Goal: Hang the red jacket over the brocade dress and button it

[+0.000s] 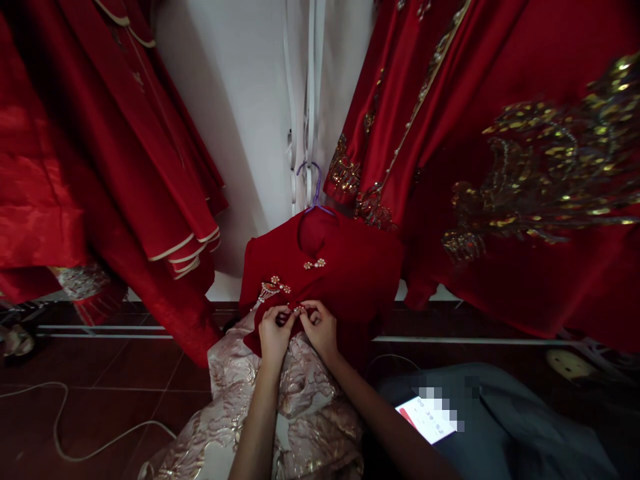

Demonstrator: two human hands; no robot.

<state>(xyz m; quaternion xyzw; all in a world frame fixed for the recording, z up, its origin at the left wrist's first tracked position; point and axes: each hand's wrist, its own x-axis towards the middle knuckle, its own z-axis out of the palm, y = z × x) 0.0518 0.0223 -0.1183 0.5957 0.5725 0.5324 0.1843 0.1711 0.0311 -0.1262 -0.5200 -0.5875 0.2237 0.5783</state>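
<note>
A red sleeveless-looking top hangs in front of me on a purple hanger. Its front carries a beaded floral clasp near the neckline and a beaded tassel ornament to the left. My left hand is closed in a pinch on the front of the top. Close beside it, my right hand pinches the same spot from the other side. Between the fingertips shows a small beaded fastening, partly hidden. Pale pink-and-gold brocade fabric spreads beneath my hands and forearms.
Red garments hang at left, and a gold-sequined red garment hangs at right. A white rack rail runs low behind them. A lit phone rests on dark grey fabric. A white cable curls across the tiled floor.
</note>
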